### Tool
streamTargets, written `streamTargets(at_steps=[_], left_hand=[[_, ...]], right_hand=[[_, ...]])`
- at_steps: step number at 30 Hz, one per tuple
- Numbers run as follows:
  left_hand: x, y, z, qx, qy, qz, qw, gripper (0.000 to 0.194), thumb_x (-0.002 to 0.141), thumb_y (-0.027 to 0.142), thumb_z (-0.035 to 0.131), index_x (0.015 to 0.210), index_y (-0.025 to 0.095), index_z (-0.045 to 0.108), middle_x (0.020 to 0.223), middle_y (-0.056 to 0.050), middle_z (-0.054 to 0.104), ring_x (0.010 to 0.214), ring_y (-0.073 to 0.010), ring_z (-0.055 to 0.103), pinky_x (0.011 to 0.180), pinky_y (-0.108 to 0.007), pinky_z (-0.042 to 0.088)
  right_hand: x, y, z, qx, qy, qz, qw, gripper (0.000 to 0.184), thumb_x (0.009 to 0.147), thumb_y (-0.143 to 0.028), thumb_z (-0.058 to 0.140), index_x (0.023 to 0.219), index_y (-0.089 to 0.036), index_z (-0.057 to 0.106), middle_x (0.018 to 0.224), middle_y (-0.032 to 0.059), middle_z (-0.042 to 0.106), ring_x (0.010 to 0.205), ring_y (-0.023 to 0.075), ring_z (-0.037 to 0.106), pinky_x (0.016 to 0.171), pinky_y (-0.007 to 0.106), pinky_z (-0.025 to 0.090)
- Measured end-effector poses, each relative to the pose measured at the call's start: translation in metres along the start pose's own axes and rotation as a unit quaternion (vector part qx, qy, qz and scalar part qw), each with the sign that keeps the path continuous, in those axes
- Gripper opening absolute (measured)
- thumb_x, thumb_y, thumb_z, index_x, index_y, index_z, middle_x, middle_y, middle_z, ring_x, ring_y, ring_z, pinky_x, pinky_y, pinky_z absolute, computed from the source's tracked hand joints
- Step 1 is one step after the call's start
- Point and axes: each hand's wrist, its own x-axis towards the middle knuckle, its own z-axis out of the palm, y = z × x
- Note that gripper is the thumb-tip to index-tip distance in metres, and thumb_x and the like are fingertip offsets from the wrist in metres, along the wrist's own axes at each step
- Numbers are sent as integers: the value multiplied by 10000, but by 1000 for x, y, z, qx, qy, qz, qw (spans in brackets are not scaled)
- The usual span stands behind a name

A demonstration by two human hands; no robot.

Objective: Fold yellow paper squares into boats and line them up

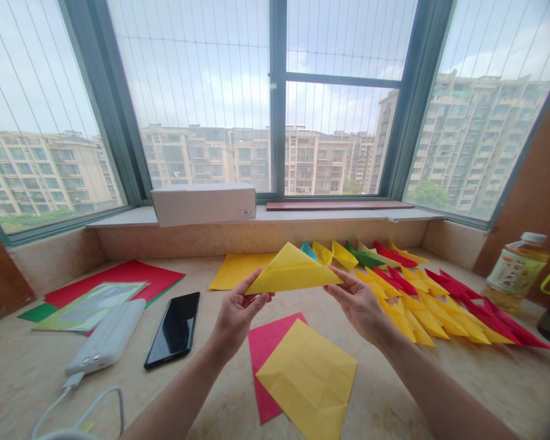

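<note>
I hold a folded yellow paper triangle [292,271] in the air above the stone sill, one end in each hand. My left hand [236,316] pinches its left corner between thumb and fingers. My right hand [358,300] grips its right corner from below. Beneath my hands a creased yellow square sheet [309,373] lies on top of a pink-red sheet [268,354].
Rows of folded paper boats [421,293] in yellow, red and green fill the right. A black phone [174,329], a white power bank [107,336] with cable and stacked red and green sheets [119,281] lie left. A white box [203,203] sits on the ledge, a drink bottle [516,272] far right.
</note>
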Motion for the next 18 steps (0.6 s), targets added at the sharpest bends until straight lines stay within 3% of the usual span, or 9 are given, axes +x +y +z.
streamTargets(at_steps=[10,18], left_hand=[[0,-7,6,4,-15,27,1000,623,754,313,775,1325,145,594,940,-80,746,861,-228,692,761,-358,594],[-2,-5,9,-38,-18,7,999,554,768,326,779,1279,175,624,1036,-91,729,922,-228,682,807,-379,604]], right_hand=[[3,3,0,19,4,-3,1000,457,677,-330,854,1115,-291,729,1111,32,746,1059,248,661,936,383,514],[2,4,1,48,-4,14,999,394,728,-416,822,1089,-284,738,1115,47,743,1073,241,650,913,372,516]])
